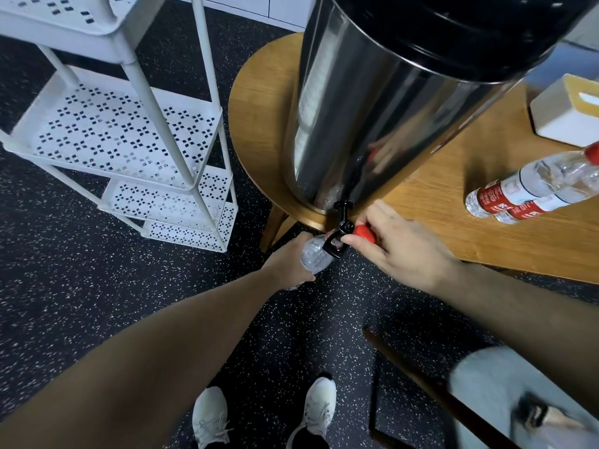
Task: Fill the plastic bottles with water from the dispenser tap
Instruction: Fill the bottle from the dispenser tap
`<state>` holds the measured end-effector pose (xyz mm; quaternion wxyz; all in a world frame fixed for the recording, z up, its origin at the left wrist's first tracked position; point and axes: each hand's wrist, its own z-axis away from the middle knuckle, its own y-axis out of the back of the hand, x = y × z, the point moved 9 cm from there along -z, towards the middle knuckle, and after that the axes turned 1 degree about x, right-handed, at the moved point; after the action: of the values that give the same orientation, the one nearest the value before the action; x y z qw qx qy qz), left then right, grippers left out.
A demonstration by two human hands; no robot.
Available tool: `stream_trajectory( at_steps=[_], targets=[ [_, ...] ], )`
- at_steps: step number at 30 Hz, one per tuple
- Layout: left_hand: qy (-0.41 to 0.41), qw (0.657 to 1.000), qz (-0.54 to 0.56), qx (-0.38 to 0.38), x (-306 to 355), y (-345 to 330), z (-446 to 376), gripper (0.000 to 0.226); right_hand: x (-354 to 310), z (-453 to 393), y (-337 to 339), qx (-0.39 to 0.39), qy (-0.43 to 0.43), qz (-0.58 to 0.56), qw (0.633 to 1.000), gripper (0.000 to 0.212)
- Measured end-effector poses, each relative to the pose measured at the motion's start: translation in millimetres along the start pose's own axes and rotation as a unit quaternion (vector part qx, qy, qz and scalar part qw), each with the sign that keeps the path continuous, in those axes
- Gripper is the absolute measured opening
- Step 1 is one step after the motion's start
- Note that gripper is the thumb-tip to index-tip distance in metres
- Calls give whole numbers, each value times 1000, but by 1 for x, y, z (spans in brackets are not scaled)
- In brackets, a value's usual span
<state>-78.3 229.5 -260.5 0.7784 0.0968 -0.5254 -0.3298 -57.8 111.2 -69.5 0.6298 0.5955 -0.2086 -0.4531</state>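
Large cylindrical stainless-steel water dispenser with black lid (pixel 372 102) stands at the near rounded edge of the wooden table (pixel 453 228). Its black tap with red lever handle (pixel 343 228) juts out past the table edge, over the dark speckled floor (pixel 81 270).

Left hand (pixel 287 260): fingers wrapped round the body of a clear plastic bottle (pixel 316 256), held below table level with its mouth up against the tap spout. Water level in the bottle cannot be made out.

Right hand (pixel 393 244): thumb and fingers curled onto the red lever (pixel 364 233), gripping it; heel of the hand over the table's front edge.

Two more clear plastic bottles with red-and-white labels (pixel 531 192) lie on their sides, touching each other, toward the right edge of the table; one shows a red cap. White box with a yellow top (pixel 567 108) sits at the far right of the table, behind them.

White perforated metal shelf rack (pixel 129 131) stands on the floor left of the table. White sneakers (pixel 264 413) visible at bottom
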Motion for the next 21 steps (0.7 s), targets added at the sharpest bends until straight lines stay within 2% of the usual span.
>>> stream_trajectory(
  at_steps=[9, 15, 21],
  targets=[
    [-3, 1000, -5, -2, -1, -1, -1, 78, -12, -7, 6, 16, 27, -45, 998, 42],
    [-2, 1000, -8, -8, -1, -2, -1, 77, -29, -13, -8, -30, 58, -51, 997, 38],
    [-3, 1000, -8, -8, -1, -1, -2, 77, -22, -16, -19, -66, 30, -94, 993, 44]
  ],
)
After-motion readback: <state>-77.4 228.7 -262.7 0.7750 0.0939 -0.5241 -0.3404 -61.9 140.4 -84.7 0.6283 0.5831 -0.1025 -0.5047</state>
